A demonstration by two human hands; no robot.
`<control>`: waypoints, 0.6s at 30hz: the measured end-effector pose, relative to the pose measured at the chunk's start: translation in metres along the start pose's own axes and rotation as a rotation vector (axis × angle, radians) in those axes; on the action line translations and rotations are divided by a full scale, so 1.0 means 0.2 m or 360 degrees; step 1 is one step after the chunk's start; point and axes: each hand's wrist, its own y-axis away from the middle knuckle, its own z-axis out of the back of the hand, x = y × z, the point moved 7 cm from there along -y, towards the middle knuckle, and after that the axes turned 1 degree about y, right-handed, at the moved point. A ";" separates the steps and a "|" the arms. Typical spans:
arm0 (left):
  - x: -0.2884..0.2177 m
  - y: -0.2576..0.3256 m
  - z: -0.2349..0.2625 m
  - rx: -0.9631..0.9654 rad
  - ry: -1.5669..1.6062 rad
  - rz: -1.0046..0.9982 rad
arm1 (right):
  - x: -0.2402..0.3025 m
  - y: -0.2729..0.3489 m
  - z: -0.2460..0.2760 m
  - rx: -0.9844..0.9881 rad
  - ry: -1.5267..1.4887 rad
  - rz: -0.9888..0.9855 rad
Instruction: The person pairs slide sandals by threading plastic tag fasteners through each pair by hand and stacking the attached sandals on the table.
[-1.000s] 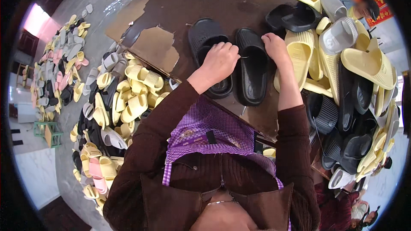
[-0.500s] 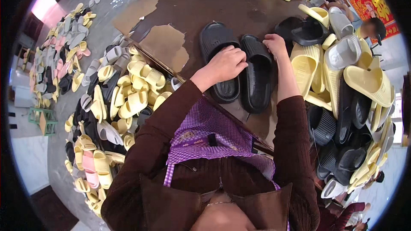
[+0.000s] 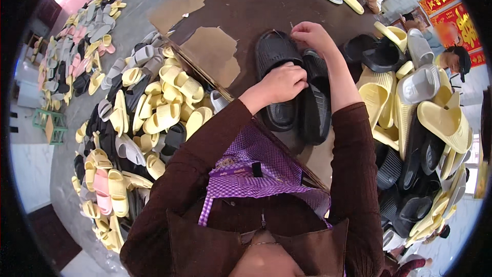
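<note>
Two black slide sandals lie side by side on the brown tabletop [image 3: 251, 10]. On the left black slide [image 3: 275, 48], my left hand [image 3: 283, 83] rests with its fingers curled into the foot opening, gripping the edge of the ribbed strap. The right black slide [image 3: 319, 115] lies beside it, partly covered by my right forearm. Beyond the strap, near the left slide's toe, my right hand [image 3: 310, 36] is pinched closed. A thin dark line shows by its fingertips, too fine to name.
Yellow, grey and black slides [image 3: 376, 90] are heaped at the table's right. A large pile of slides [image 3: 171, 92] covers the floor left of the table, with another pile [image 3: 82, 46] farther off. A green-framed stool [image 3: 49, 125] stands at far left. Other people [image 3: 451, 61] are at the right.
My right hand has moved from beside the right slide's strap to the left slide's toe. My left hand stays at the left slide. The whole view has shifted slightly.
</note>
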 end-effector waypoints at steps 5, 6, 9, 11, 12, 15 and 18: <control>-0.01 0.01 0.00 -0.0005 0.0008 0.0010 | 0.03 -0.03 -0.12 0.0134 0.0060 -0.0081; -0.01 0.01 0.00 0.0000 0.0017 0.0017 | 0.03 -0.04 -0.13 0.0142 0.0064 -0.0079; 0.00 0.01 0.01 0.0009 0.0059 0.0013 | -0.01 -0.04 -0.12 0.0091 -0.0070 -0.0159; 0.00 0.01 0.00 0.0020 0.0083 0.0005 | -0.03 -0.02 -0.10 0.0064 -0.0026 -0.0166; 0.00 0.01 0.00 0.0036 0.0091 -0.0021 | -0.05 -0.01 -0.08 0.0040 0.0016 -0.0171; -0.01 0.01 -0.02 0.0082 0.0108 -0.0075 | -0.06 0.03 -0.06 -0.0003 0.0055 -0.0210; -0.01 0.01 -0.03 0.0197 0.0167 -0.0087 | -0.08 0.06 -0.04 -0.0034 0.0059 -0.0269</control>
